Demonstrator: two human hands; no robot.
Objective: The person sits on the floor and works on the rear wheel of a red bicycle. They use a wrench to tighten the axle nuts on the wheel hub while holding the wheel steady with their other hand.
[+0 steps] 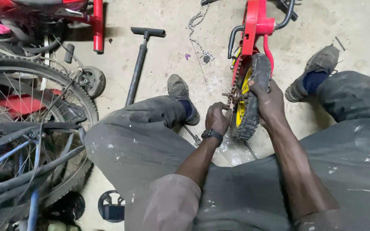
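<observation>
- Left hand (pixel 217 117), wrist banded in black, curls its fingers closed in a pinch
- Right hand (pixel 269 102) wraps palm-down, fingers clamped, forearm extended forward

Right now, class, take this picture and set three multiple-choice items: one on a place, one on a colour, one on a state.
1. Where does the pump lie?
A. on the floor, left of the small bike
B. across the person's lap
C. hung on a wall

2. What colour is the small bike frame?
A. green
B. red
C. white

3. What is the right hand doing?
A. resting open on a knee
B. holding a hammer
C. gripping the tyre

Answers:
1 A, the pump lies on the concrete beside the left shoe.
2 B, the frame above the wheel is red.
3 C, its fingers wrap the black tyre, while the left hand is at the chain by the hub.
</observation>
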